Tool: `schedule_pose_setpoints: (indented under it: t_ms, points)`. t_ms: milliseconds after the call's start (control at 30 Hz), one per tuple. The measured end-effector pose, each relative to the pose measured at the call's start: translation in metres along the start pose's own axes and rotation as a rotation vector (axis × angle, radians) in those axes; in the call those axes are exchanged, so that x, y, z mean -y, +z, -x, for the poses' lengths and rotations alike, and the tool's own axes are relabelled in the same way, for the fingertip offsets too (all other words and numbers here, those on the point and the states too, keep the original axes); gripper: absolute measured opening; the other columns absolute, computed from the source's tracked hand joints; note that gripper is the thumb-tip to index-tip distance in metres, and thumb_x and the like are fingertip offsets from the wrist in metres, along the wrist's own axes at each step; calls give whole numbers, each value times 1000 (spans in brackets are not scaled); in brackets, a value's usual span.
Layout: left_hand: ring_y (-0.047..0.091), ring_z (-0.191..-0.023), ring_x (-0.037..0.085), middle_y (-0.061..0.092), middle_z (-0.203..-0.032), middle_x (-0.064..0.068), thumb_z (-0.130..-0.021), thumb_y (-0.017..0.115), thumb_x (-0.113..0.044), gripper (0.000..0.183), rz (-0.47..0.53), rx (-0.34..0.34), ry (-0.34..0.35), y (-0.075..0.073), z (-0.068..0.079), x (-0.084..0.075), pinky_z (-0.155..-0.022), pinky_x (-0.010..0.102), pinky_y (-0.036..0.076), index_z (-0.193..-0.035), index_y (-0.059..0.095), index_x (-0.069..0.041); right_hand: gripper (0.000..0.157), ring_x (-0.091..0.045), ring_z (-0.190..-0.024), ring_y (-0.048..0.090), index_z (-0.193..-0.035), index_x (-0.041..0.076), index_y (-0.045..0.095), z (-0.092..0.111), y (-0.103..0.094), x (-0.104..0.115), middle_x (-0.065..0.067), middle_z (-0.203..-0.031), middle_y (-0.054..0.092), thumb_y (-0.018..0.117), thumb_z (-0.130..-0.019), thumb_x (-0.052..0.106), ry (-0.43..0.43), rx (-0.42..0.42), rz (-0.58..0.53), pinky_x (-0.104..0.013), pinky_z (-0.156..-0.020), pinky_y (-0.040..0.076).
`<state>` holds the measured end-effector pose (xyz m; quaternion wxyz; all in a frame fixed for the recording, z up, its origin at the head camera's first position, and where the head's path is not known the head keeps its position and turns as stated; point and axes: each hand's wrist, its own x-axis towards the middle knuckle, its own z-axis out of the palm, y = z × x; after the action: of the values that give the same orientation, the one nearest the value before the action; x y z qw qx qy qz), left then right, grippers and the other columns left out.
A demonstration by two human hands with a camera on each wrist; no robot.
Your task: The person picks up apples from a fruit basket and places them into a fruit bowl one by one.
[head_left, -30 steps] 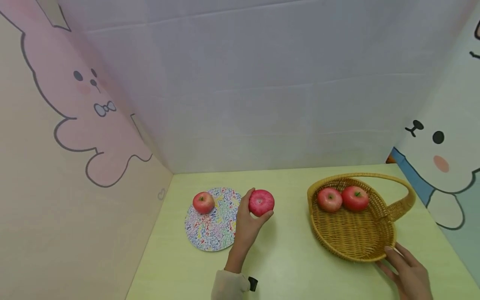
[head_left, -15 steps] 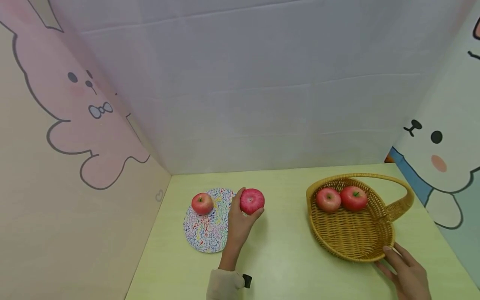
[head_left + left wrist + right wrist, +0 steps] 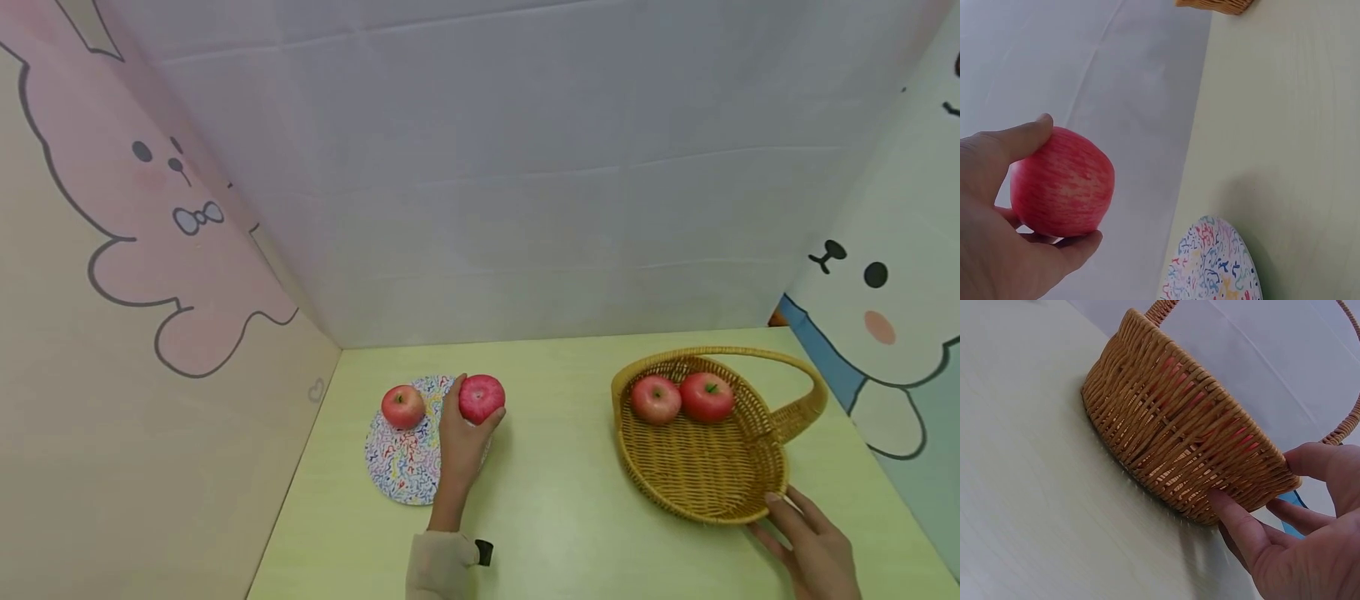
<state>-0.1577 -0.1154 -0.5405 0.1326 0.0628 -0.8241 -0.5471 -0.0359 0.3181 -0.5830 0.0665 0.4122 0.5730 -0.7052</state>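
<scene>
My left hand (image 3: 461, 442) grips a red apple (image 3: 482, 398) between thumb and fingers, raised over the right part of a round plate (image 3: 401, 471) with a colourful squiggle pattern. In the left wrist view the held apple (image 3: 1066, 184) is beside the plate (image 3: 1213, 265), whose edge casts a shadow. Another apple (image 3: 402, 407) sits on the plate's back left. My right hand (image 3: 813, 542) holds the near right side of a wicker basket (image 3: 701, 475), thumb at the rim and fingers against the woven wall (image 3: 1172, 444). Two apples (image 3: 656, 400) lie at the back inside it.
The basket's arched handle (image 3: 798, 412) rises over its right side. A pale yellow-green table (image 3: 562, 492) lies under everything. White cloth (image 3: 525, 208) closes off the back, and cartoon-printed panels (image 3: 247, 400) stand left and right.
My left hand has moved left with the apple, from the plate's right edge to over the plate. My right hand and the basket keep their place.
</scene>
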Motion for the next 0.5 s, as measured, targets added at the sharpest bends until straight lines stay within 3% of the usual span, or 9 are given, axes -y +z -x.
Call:
schedule_pose_setpoints:
  t_ms: [200,267,333,433,500]
  points:
    - [51,-139,41,52,-154,18,-84,88,-22,83,24,-69,-23,-1,-9,13,-108,63,51,-154,46,-10,86,18,-72,57,-167,25,16,0,0,-1,-7,-174,13,65,-100,48,5,-11,10,-26,-87,63]
    - [51,-140,40,51,-155,18,-84,88,-23,83,26,-83,-44,0,-12,17,-108,62,51,-155,45,-10,87,17,-74,58,-167,26,18,-1,-1,-2,1,-161,45,67,-98,48,11,-14,-5,-25,-86,63]
    - [50,-141,40,50,-155,18,-85,87,-22,84,39,-99,-61,0,-14,21,-109,62,51,-155,43,-10,87,17,-75,59,-167,26,20,-1,-2,-3,17,-140,58,69,-97,48,11,-17,-12,-25,-85,63]
    - [49,-142,40,48,-156,18,-86,86,-20,85,54,-130,-84,1,-19,27,-110,62,50,-156,41,-9,88,17,-75,59,-166,26,21,-2,-2,-3,19,-137,57,69,-96,49,10,-21,-15,-25,-85,63]
    - [48,-143,40,46,-156,19,-86,85,-18,85,65,-153,-98,2,-22,30,-111,62,49,-157,39,-8,88,18,-75,58,-167,26,20,-3,-1,-3,7,-163,38,68,-97,50,5,-19,-2,-25,-86,63]
